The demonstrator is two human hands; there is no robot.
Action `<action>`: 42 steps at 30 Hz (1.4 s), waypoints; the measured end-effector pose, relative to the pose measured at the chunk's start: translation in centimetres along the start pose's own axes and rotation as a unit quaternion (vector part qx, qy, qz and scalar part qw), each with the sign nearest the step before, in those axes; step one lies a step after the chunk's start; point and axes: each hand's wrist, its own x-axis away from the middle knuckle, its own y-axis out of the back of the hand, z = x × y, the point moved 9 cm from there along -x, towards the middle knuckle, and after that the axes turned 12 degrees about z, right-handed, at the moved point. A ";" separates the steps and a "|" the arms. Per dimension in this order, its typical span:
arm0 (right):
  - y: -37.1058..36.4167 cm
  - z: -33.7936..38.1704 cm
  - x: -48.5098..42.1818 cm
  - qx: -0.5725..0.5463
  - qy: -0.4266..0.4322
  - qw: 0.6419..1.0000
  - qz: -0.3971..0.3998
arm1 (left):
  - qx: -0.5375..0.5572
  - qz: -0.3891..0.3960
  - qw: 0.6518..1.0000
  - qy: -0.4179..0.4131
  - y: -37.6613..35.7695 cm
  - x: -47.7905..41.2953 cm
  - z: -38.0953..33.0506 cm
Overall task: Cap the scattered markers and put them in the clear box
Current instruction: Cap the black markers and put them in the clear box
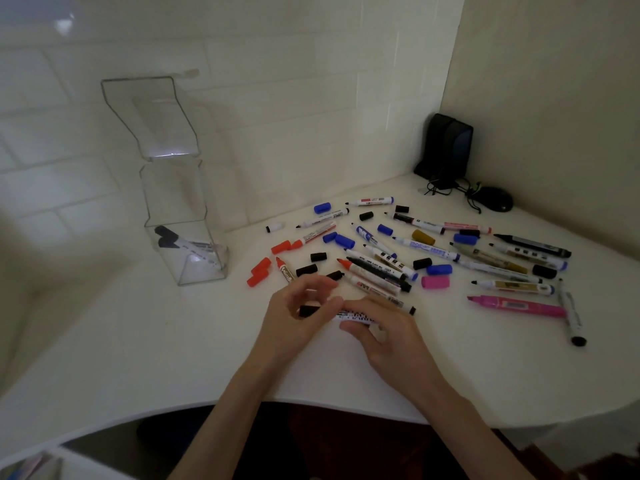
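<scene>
At lower centre the left hand [294, 317] pinches the black cap [309, 310] of a marker [353, 316]. The right hand [384, 332] curls its fingers round the white barrel, whose print is blurred. Beyond, a red marker [286, 271] reads "WHITE", and at upper left the tall clear box [173, 188] holds two markers [183, 242].

Clear box [166, 188] stood upright, back left, lid tipped open; two black-capped markers [187, 244] leaned inside at the bottom; uncapped markers [375, 268] strewn crisscross to its right, mixed with loose red caps [260, 266], blue caps [322, 207], black caps [318, 256], one pink cap [435, 282]; pink marker [519, 304] laid uncapped, far right; white marker [356, 316] held level, black end gripped by left hand [294, 310], barrel by right hand [384, 330].
</scene>
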 end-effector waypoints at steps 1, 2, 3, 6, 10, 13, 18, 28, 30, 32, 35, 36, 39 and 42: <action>0.1 0.1 0.1 -0.004 -0.003 1.000 -0.004 | -0.016 0.002 1.000 0.007 0.3 0.2 0.0; 0.3 0.2 0.2 -0.013 -0.012 1.000 -0.008 | -0.024 -0.001 1.000 0.005 0.7 0.4 -0.1; 0.4 0.0 0.3 -0.028 -0.025 0.999 -0.010 | -0.022 -0.003 1.000 -0.001 1.3 0.6 -0.3; 0.1 -0.3 0.3 -0.048 -0.043 0.998 0.004 | 0.014 -0.020 1.000 -0.014 2.3 1.5 -0.4; -0.4 0.6 -0.5 -0.066 -0.037 0.997 0.006 | 0.030 -0.049 0.998 -0.031 2.8 2.1 -0.9; -0.9 1.1 -1.0 -0.094 -0.037 0.995 0.002 | 0.039 -0.066 0.996 -0.047 3.5 2.3 -1.6; -2.6 -0.8 -1.5 -0.091 -0.096 0.990 0.056 | 0.030 -0.130 0.988 -0.077 6.7 3.4 -3.4; -4.4 -0.5 -1.7 0.028 -0.035 0.995 0.091 | 0.020 -0.301 0.941 -0.154 17.1 5.3 -8.2; -4.3 -0.7 -2.0 0.045 -0.026 0.995 0.089 | 0.021 -0.345 0.924 -0.163 19.4 5.6 -8.8; -4.2 -0.9 -2.2 0.054 -0.024 0.994 0.088 | 0.008 -0.384 0.905 -0.181 21.4 5.9 -9.7; -4.2 -0.8 -2.3 0.057 -0.025 0.995 0.083 | -0.019 -0.426 0.879 -0.216 23.5 5.8 -11.2; -4.2 -0.8 -2.3 0.054 -0.023 0.995 0.080 | -0.026 -0.435 0.873 -0.219 24.1 5.5 -11.4; -4.2 -0.7 -2.2 0.053 -0.014 0.996 0.075 | -0.065 -0.434 0.876 -0.200 25.2 3.6 -11.1; -4.4 -0.8 -2.2 0.062 -0.012 0.995 0.078 | -0.119 -0.389 0.904 -0.133 25.3 0.9 -9.0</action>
